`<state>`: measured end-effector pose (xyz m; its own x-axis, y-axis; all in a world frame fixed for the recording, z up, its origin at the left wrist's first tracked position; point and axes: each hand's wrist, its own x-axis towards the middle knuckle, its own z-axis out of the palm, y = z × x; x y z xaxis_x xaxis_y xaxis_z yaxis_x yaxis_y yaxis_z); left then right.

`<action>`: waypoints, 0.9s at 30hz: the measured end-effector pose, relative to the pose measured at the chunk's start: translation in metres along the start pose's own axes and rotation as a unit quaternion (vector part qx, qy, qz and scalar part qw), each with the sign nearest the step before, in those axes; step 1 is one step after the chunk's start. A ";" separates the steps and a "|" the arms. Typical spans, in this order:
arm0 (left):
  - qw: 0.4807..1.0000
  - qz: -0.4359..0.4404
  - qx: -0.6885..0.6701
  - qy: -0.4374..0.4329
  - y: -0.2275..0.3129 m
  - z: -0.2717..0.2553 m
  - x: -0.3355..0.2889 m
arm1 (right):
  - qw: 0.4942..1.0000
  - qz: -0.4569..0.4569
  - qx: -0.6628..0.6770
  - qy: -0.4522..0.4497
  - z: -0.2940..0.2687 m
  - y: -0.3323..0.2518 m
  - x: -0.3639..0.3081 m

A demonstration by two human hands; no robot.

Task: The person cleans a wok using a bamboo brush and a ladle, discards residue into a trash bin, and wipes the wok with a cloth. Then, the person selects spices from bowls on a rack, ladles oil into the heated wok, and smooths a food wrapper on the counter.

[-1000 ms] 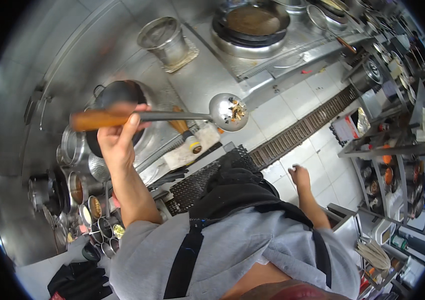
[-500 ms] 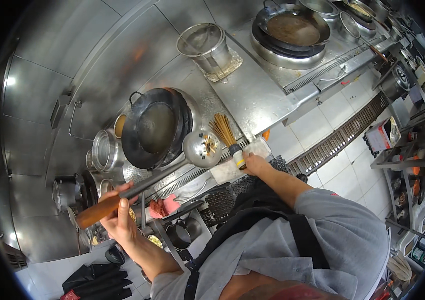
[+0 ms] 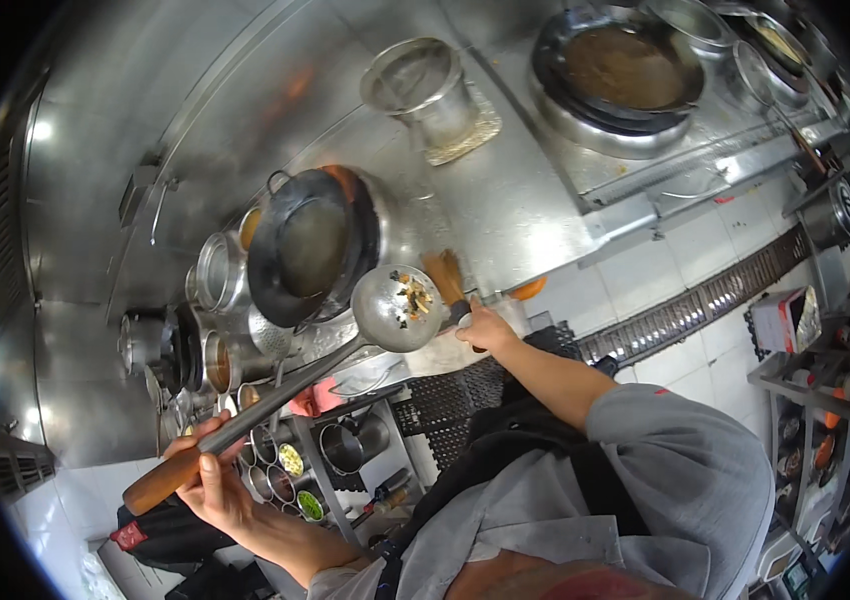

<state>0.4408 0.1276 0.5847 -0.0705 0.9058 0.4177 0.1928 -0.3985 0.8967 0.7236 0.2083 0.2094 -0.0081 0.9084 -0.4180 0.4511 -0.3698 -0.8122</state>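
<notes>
1. From where I stand, the person's left hand point(image 3: 217, 492) is closed around a long ladle point(image 3: 290, 390), near where the wooden grip meets the metal shaft; the end of the wood pokes out past the fingers.
2. The ladle slants up and away across the front of the body. Its round bowl point(image 3: 385, 325) sits just in front of the nearer wok point(image 3: 315, 245), facing up, with small food scraps point(image 3: 413, 297) in dark, pale and orange bits inside.
3. The right hand point(image 3: 485, 328) is clamped on the bound handle of a bristle brush point(image 3: 445, 277). The brown bristles point away from the person, just right of the ladle's bowl; I can't tell whether they touch the tabletop point(image 3: 525, 220).
4. The nearer wok is dark, with a loop handle on its far rim, and leans toward the left.
5. Further back on the steel tabletop stands a metal pot point(image 3: 440, 115) with a mesh strainer point(image 3: 410, 75) in its mouth. Off to the right is a second wok point(image 3: 625, 70), brown inside.
6. Down by the left forearm are small round containers, one holding something green point(image 3: 311, 505), another something pale yellow point(image 3: 291, 460).
7. Over on the right, a long drain grate point(image 3: 705, 300) crosses the white-tiled floor.
</notes>
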 end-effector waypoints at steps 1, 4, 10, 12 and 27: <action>1.000 -0.002 -0.006 -0.005 0.008 0.016 -0.002 | 0.998 -0.004 -0.007 -0.063 -0.032 0.006 -0.014; 0.998 0.019 -0.030 -0.044 0.011 0.068 0.004 | 0.992 -0.035 0.055 -0.109 -0.104 0.086 -0.072; 0.984 0.010 -0.128 -0.121 -0.012 0.213 0.024 | 0.982 0.024 0.182 0.051 -0.269 0.182 -0.286; 0.973 -0.002 -0.166 -0.158 -0.027 0.278 0.036 | 0.959 0.078 0.180 0.206 -0.278 0.211 -0.327; 0.890 -0.018 -0.304 -0.341 -0.057 0.626 0.087 | 0.727 0.042 0.372 0.576 -0.477 0.272 -0.283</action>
<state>1.0360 0.3194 0.4788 0.5834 0.7140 0.3871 -0.3768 -0.1843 0.9078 1.2745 -0.0563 0.3014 0.9372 0.2797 -0.2084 -0.2034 -0.0474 -0.9780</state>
